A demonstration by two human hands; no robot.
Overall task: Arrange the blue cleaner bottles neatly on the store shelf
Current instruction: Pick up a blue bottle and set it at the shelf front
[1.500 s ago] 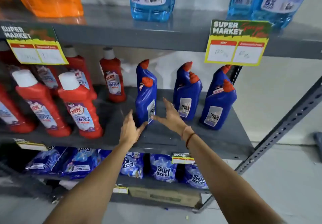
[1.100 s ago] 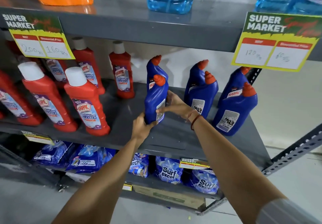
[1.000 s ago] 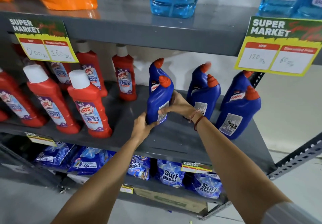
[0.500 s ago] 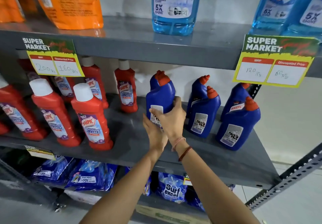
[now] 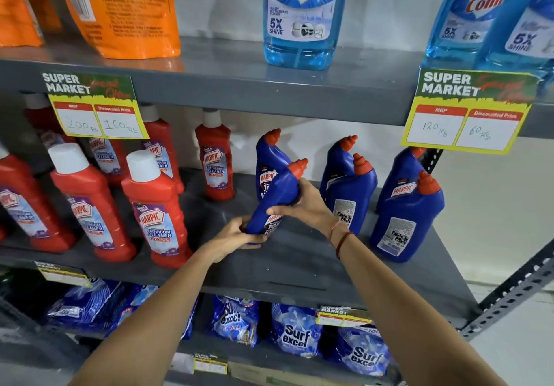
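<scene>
head view: one frame, all lines below come from it.
held bottle: blue cleaner bottle (image 5: 277, 198) with an orange-red spout cap, tilted with the cap up and to the right, base at or just above the middle shelf (image 5: 299, 262), roughly mid-depth. Red "HARPIC" badge and "10X" show between my fingers.
left hand: my left hand (image 5: 236, 235) is wrapped around its base.
right hand: my right hand (image 5: 305, 202) is closed around its upper body, just under the neck; red thread bands on that wrist.
other blue bottles: one (image 5: 268, 160) stands right behind the held one, "HARPIC" readable. Two more pairs toward the right end of the shelf: rear (image 5: 337, 160) and front (image 5: 352, 196); rear (image 5: 400, 175) with "HARPIC" facing out, and front (image 5: 407, 220). Both front ones show white back labels, print too small to read.
red bottles: several red bottles (image 5: 156, 211) with white caps on the left half of the same shelf, labels "HARPIC BATHROOM CLEANER 10X".
price tags: left tag (image 5: 93, 106) on the top shelf's front edge reads "SUPER MARKET", MRP 200 rs, Discounted Price 160 rs. Right tag (image 5: 467, 112) reads the same header, 120 rs, 60 rs.
top shelf: clear bottles of light blue liquid (image 5: 302, 16), "Colin 5X SHINE"; orange pouches (image 5: 120, 10) at the left end, print unreadable.
bottom shelf: blue packets (image 5: 295, 334) marked "Surf excel".
</scene>
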